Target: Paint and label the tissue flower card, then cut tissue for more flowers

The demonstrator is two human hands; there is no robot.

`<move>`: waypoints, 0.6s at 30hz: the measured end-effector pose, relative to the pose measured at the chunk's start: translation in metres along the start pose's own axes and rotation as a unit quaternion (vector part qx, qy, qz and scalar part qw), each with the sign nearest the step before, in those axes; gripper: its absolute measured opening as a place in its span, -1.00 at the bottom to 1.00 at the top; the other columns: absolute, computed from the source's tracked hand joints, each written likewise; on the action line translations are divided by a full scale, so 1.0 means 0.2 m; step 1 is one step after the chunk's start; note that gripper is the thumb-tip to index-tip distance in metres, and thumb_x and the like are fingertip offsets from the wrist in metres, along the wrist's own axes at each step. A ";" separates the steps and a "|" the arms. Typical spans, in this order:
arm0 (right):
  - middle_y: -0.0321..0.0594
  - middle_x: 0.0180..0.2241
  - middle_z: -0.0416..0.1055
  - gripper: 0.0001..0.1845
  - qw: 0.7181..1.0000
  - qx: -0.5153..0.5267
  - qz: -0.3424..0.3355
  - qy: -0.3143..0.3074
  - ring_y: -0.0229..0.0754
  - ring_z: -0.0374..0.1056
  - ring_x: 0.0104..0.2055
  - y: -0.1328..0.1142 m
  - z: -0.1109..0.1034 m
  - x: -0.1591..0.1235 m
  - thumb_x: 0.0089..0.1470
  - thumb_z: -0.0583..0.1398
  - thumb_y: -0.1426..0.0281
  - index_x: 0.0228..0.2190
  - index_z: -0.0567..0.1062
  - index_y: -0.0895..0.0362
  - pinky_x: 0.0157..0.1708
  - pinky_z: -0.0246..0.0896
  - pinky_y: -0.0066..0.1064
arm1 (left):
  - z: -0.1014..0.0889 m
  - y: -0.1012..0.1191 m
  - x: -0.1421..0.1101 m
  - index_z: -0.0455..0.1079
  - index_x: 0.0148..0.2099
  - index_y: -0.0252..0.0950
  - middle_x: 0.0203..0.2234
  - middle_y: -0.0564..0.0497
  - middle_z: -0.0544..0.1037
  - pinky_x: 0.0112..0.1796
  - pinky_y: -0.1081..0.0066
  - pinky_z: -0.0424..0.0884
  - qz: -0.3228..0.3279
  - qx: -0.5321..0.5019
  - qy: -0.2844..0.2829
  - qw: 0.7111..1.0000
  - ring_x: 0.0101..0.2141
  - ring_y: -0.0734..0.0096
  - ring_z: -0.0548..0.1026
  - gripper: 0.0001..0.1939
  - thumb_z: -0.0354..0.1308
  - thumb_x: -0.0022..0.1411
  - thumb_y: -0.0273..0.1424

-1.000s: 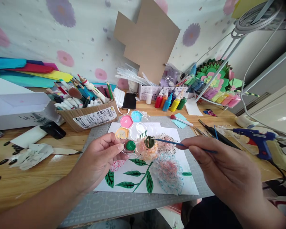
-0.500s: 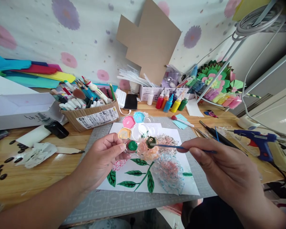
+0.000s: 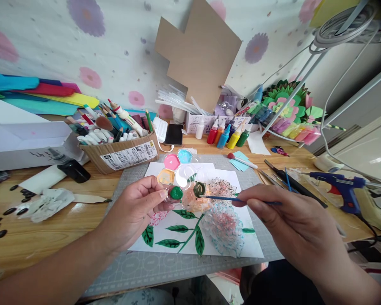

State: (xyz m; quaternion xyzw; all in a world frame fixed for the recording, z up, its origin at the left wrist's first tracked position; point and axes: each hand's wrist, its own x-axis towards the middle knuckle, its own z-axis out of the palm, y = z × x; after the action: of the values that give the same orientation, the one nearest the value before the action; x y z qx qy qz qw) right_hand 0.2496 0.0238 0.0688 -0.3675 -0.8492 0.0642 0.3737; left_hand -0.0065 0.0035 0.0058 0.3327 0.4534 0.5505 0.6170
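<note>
Pinches palette (image 3: 186, 174) in left hand (image 3: 136, 207), over sheet's (image 3: 254, 248) far edge | grips brush (image 3: 222, 198) in right hand (image 3: 292, 220), at dark-green well (image 3: 199, 188) | shows painted leaves (image 3: 200, 240), blooms (image 3: 225, 228) near mat's (image 3: 114, 271) front edge | shows near right corner bare; cannot tell remainder

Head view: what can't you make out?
Head view: bristles of the thin blue paintbrush, too small against dark green paint.
Head view: gripped rim of the clear plastic palette, covered by the left hand.
Head view: part of the white painted paper, behind the palette's paint.
Head view: top of the brown cardboard sheet, cut by the frame edge.
</note>
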 end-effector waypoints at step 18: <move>-0.29 -0.41 0.55 -0.90 1.000 0.010 0.002 0.006 -0.28 0.48 -0.40 0.02 0.02 -0.01 0.14 0.14 0.45 -0.34 0.48 0.10 -0.44 0.35 -0.57 | 0.00 0.00 0.00 0.35 -0.42 -0.30 -0.40 0.03 0.54 -0.30 0.44 0.45 0.006 0.002 -0.010 1.000 -0.35 0.45 0.48 -0.86 0.27 0.08 -0.41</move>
State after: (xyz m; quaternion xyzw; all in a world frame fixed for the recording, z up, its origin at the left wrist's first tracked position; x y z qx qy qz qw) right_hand 0.2510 0.0263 0.0631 -0.3658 -0.8457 0.0714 0.3820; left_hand -0.0063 0.0027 0.0052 0.3421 0.4466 0.5497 0.6176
